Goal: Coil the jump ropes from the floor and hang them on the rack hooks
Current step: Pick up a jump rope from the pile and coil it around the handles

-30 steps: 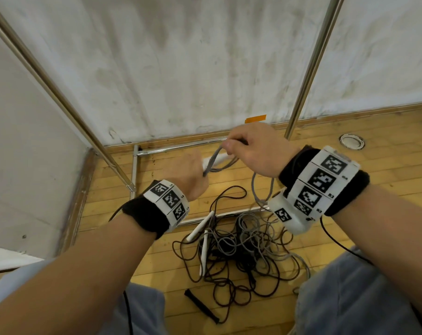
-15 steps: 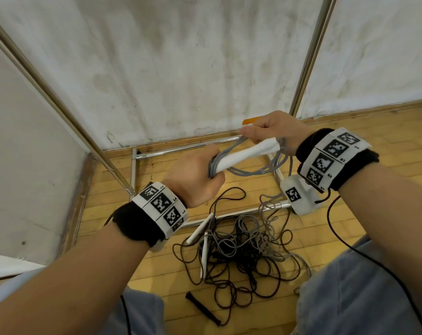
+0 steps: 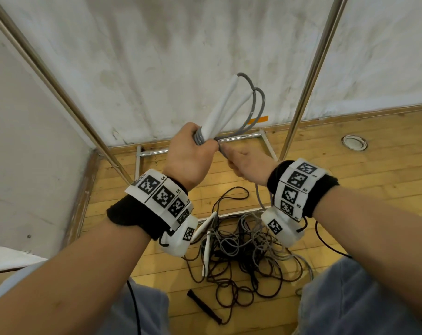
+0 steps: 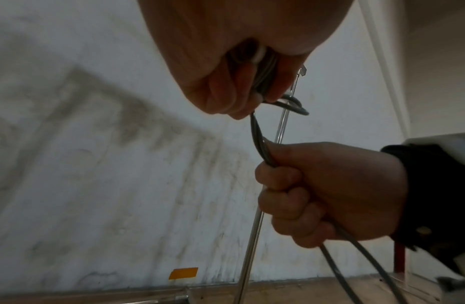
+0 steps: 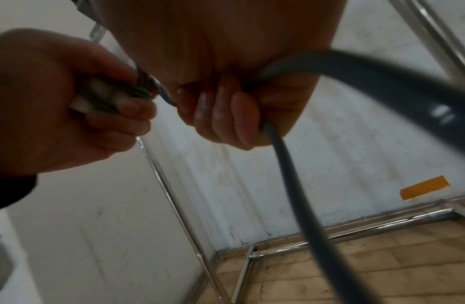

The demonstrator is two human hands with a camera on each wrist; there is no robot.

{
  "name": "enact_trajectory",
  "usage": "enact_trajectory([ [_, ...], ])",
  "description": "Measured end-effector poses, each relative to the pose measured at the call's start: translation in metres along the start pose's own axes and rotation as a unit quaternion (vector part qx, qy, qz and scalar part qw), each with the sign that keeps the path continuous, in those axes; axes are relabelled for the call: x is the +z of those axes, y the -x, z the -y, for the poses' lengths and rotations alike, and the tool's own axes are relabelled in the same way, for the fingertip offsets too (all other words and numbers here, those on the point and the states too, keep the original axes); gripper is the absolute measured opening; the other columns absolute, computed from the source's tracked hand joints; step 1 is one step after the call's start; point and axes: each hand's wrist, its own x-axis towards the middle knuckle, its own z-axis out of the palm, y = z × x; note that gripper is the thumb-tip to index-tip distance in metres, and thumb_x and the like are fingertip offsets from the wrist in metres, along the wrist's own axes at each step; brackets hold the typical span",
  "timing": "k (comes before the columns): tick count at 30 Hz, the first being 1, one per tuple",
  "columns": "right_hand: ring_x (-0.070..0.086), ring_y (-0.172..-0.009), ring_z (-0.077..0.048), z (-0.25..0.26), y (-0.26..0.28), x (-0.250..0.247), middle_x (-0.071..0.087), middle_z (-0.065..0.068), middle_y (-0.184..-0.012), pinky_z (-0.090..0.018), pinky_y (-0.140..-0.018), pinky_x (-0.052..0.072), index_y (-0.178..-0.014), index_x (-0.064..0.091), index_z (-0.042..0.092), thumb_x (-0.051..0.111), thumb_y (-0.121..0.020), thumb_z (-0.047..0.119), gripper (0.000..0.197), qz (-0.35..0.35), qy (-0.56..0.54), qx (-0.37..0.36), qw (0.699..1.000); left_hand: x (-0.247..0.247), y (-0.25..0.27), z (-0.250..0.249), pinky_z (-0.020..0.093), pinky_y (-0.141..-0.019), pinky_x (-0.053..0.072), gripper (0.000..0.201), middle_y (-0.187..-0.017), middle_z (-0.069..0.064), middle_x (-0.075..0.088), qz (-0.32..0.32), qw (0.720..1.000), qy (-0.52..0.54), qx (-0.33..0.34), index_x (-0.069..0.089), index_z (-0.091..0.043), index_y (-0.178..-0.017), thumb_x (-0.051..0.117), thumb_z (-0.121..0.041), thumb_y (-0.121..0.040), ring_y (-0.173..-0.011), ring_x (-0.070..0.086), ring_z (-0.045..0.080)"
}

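Rope (image 3: 256,110) — the grey one — is up at chest height between both hands, in front of the wall, with its tail dropping toward the tangle (image 3: 243,247) on the floor. The left hand (image 3: 189,157) is clenched round the two white handles (image 3: 223,111) and the gathered grey loops; the handles point up and away, and the loops arc over their tips. The right hand (image 3: 250,164), just to the right and nearly touching, is fisted round the loose strands, which run from the left fist into its top and out below.

Judging from this, the step is wrapping the free length round the bundle to lock the coil. To do it well:

- Keep the left fist tight where handles and loops meet — if it slackens, the loops will likely spring apart.
- Let the strands slide through the right fist under light tension, so each turn lies snug beside the last, not crossed.
- Draw slack up gently; the tail runs down into mixed grey and dark cords near the spare handles (image 3: 206,247), and a hard pull could drag the heap or knot it.
- Leave the top loops free — they look like what will go over a hook.

No hook can be told apart with any certainty here; only the rack poles (image 3: 311,68) are plain.
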Motion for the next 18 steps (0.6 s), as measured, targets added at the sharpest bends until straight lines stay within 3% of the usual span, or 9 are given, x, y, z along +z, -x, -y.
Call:
enact_trajectory([
  [4,0.027,-0.047,-0.013,0.001,0.004,0.010,0.033,0.004,-0.052,-0.026,-0.050,0.024,-0.058,0.036,0.019,0.027,-0.097,0.051,0.052,0.012,-0.043,0.015,0.999,0.000,-0.004,0.002,0.008,-0.040,0.032,0.016,-0.068,-0.007,0.049,-0.016,1.000,-0.022,-0.011,0.046,-0.021,-0.078,0.062,-0.016,-0.081,-0.054,0.042,0.006],
  [8,0.029,-0.051,-0.017,0.003,0.008,0.012,0.034,0.001,-0.054,-0.027,-0.054,0.026,-0.059,0.037,0.016,0.023,-0.099,0.049,0.054,0.038,-0.030,0.011,0.999,-0.002,-0.007,0.003,0.011,-0.037,0.034,0.028,-0.072,-0.001,0.054,0.019,1.000,0.001,-0.024,0.042,-0.024,-0.102,0.059,-0.012,-0.082,-0.051,0.047,0.010],
  [10,0.035,-0.054,-0.019,0.004,0.011,0.013,0.041,0.000,-0.058,-0.028,-0.057,0.029,-0.063,0.044,0.013,0.023,-0.099,0.049,0.055,0.026,0.013,-0.011,1.000,-0.004,-0.008,0.003,0.011,-0.038,0.032,0.020,-0.069,-0.002,0.050,0.031,0.999,-0.010,0.003,0.046,-0.021,-0.094,0.057,-0.009,-0.082,-0.051,0.044,0.009],
  [12,0.044,-0.058,-0.014,0.003,0.013,0.014,0.049,0.006,-0.065,-0.028,-0.058,0.031,-0.081,0.053,0.016,0.032,-0.098,0.045,0.040,-0.002,0.057,-0.042,0.997,-0.006,-0.012,0.004,0.009,-0.038,0.030,0.013,-0.067,-0.003,0.045,0.020,0.999,-0.033,0.017,0.046,-0.015,-0.087,0.056,-0.009,-0.083,-0.051,0.040,0.008],
  [14,0.047,-0.063,-0.010,0.002,0.013,0.013,0.051,0.007,-0.072,-0.026,-0.055,0.032,-0.096,0.049,0.019,0.044,-0.097,0.035,0.017,-0.038,0.091,-0.064,0.993,-0.008,-0.013,0.007,0.011,-0.039,0.031,0.016,-0.067,-0.003,0.042,0.020,0.998,-0.066,0.011,0.042,-0.013,-0.087,0.057,-0.011,-0.084,-0.052,0.038,0.011],
  [15,0.047,-0.063,-0.011,0.001,0.012,0.011,0.050,0.007,-0.070,-0.026,-0.055,0.032,-0.093,0.049,0.019,0.046,-0.097,0.031,0.013,-0.058,0.113,-0.075,0.989,-0.009,-0.013,0.009,0.015,-0.041,0.033,0.017,-0.067,-0.003,0.042,0.025,0.997,-0.079,0.005,0.040,-0.014,-0.086,0.057,-0.012,-0.084,-0.052,0.038,0.012],
  [18,0.048,-0.065,-0.019,-0.002,0.009,0.006,0.050,0.001,-0.065,-0.030,-0.058,0.035,-0.080,0.055,0.016,0.044,-0.098,0.030,0.025,-0.067,0.187,-0.047,0.979,-0.009,-0.012,0.011,0.025,-0.046,0.033,0.021,-0.066,-0.003,0.044,0.024,0.994,-0.110,-0.003,0.037,-0.018,-0.084,0.058,-0.014,-0.084,-0.052,0.041,0.014],
])
